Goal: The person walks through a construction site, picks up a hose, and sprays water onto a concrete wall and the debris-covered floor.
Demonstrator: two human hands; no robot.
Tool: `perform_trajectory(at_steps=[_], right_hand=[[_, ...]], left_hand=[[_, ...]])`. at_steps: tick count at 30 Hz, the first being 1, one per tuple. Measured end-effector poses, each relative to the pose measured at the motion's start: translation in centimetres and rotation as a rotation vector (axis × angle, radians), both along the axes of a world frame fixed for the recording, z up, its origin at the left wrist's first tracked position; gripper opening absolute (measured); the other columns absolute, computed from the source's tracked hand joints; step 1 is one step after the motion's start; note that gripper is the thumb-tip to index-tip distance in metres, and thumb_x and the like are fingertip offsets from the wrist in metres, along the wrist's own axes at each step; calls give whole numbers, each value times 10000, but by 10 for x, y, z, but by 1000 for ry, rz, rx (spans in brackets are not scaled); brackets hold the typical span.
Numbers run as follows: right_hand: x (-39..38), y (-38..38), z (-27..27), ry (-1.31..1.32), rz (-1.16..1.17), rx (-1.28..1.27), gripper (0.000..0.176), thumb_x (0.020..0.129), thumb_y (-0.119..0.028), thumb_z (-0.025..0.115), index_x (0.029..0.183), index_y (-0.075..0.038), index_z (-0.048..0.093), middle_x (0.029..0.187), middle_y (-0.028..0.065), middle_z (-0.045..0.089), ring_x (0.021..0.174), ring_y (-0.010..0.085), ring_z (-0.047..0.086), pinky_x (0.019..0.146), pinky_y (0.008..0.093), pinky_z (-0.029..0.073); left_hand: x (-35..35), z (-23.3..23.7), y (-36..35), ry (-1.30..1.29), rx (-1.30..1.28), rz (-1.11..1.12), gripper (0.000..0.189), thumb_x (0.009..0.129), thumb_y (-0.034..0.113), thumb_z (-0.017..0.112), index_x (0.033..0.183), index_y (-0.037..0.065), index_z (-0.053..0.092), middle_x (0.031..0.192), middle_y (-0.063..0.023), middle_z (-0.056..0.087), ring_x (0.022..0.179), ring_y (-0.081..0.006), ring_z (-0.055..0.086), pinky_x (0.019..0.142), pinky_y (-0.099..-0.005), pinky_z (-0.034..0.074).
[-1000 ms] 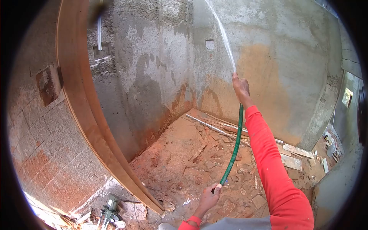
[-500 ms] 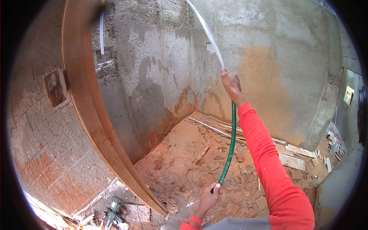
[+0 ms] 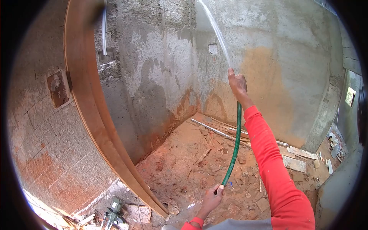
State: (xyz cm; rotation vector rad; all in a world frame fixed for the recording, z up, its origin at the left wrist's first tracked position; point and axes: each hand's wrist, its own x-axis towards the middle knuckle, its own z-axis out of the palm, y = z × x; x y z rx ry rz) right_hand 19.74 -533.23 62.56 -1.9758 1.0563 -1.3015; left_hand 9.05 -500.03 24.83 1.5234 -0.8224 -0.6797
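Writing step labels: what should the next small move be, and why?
Probably swing the right hand slightly right, with the left hand steadying the hose. The jet rises leftward out of view, so where it lands can't be seen; the tan wall patch lies to its right, outside the visible stream.
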Motion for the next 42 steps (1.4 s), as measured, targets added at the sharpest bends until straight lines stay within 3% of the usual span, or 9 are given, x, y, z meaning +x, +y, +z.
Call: perform_trajectory(at_steps=[10, 13, 16, 19, 22, 31, 34, 37, 42], right_hand=[[34, 13, 7, -138, 34, -162, 807, 951, -722, 558, 734, 47, 675, 707, 185, 654, 693, 310, 667, 684, 491, 528], [30, -2, 10, -108, 53, 22, 834, 946, -721, 517, 977, 70, 780, 1072, 310, 762, 1087, 466, 732, 947, 520, 542], [24, -11, 8, -109, 48, 80, 843, 952, -726, 508, 986, 71, 780, 1092, 318, 759, 1115, 461, 731, 950, 521, 546], [30, -15, 1, -157, 29, 1, 753, 949, -717, 586, 691, -11, 624, 664, 117, 613, 606, 268, 625, 571, 455, 487], [36, -6, -4, 61, 49, -22, 818, 958, -711, 508, 951, 60, 781, 1063, 307, 764, 1086, 458, 738, 931, 533, 547], [39, 6, -15, 181, 68, -34, 777, 950, -696, 531, 912, 35, 792, 1038, 300, 766, 1067, 463, 740, 932, 543, 544], [37, 4, -24, 0, 34, -105, 811, 964, -708, 541, 733, 58, 674, 733, 229, 684, 754, 366, 717, 734, 518, 529], [33, 4, -22, 149, 55, -39, 772, 943, -709, 545, 896, 22, 789, 1015, 278, 773, 1020, 444, 753, 900, 537, 549], [27, 4, -21, 107, 90, -20, 775, 944, -707, 548, 914, 28, 791, 1002, 269, 775, 1008, 441, 754, 882, 535, 552]], left_hand=[[8, -4, 0, -32, 8, 90, 317, 1089, 349, 614, 1001, 67, 732, 708, -39, 653, 652, -126, 600, 632, -346, 487], [11, 1, 2, -53, -1, 112, 305, 1086, 340, 616, 996, 72, 731, 706, -39, 653, 647, -131, 603, 634, -350, 491], [9, 6, 3, -68, -13, 127, 296, 1086, 337, 619, 1001, 76, 731, 712, -39, 657, 647, -134, 606, 638, -351, 494], [10, 7, 1, -74, -6, 110, 293, 1090, 333, 613, 1009, 76, 730, 723, -33, 662, 656, -130, 609, 640, -347, 494], [4, 7, 0, -14, -43, 55, 356, 1108, 343, 585, 919, 57, 681, 718, 7, 630, 667, -88, 571, 631, -315, 469], [0, 8, 7, 2, -27, 58, 394, 1116, 347, 578, 867, 53, 660, 705, 41, 587, 658, -59, 528, 606, -292, 438], [1, 4, 6, -8, -53, 54, 387, 1115, 340, 578, 869, 54, 662, 700, 41, 576, 650, -61, 518, 598, -296, 431], [1, -2, 6, 2, -55, 49, 379, 1115, 331, 576, 873, 54, 665, 699, 39, 576, 649, -63, 516, 598, -297, 430], [1, 3, 9, -13, -48, 42, 379, 1117, 328, 569, 874, 53, 662, 705, 35, 578, 653, -66, 518, 607, -302, 434]])
